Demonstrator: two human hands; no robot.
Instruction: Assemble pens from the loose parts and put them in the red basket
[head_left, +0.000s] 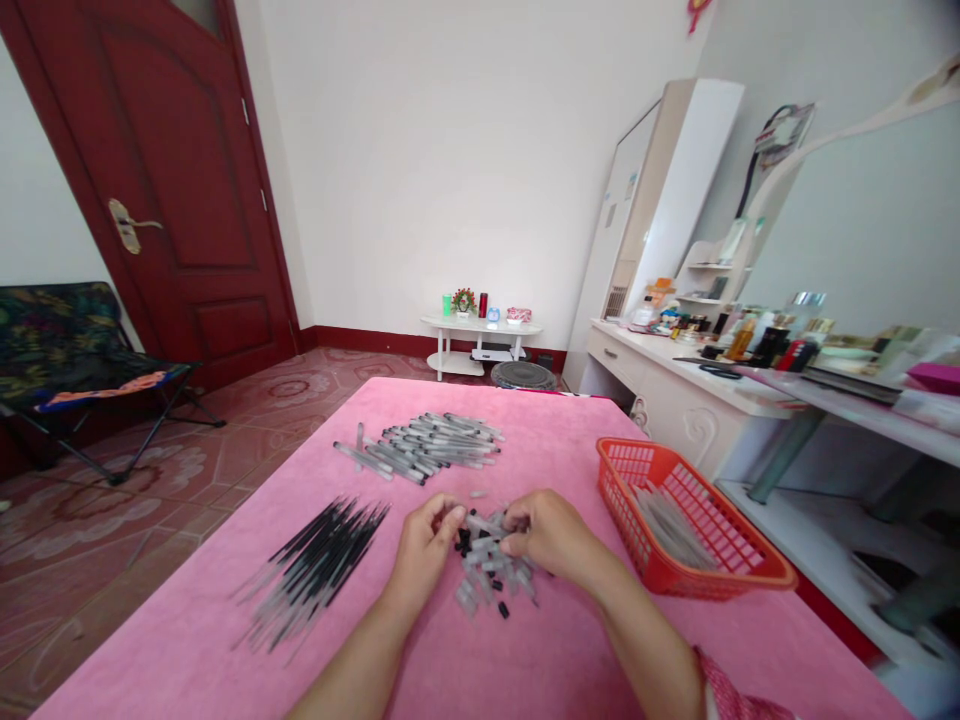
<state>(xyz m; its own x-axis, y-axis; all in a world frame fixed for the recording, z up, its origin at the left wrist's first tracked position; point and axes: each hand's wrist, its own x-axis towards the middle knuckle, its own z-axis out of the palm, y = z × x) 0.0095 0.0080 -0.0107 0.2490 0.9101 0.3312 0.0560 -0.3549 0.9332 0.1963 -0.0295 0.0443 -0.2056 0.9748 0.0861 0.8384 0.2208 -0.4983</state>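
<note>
Left hand (429, 538), fingers curled, and right hand (551, 535), bent inward, meet over small clear and black pieces (486, 546); cannot tell whether either grips one. Hard push could scatter pieces across pink cloth (480, 665). Left forearm (367, 640) near dark refills (322, 560): outward swing might disarrange them. Red basket (716, 520) right; clear pen barrels (439, 445) beyond.

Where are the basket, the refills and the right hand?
Basket (726, 582): head view, on its near wall.
Refills (321, 562): head view, mid-bundle, on the dark shafts.
Right hand (553, 530): head view, on its back.
</note>
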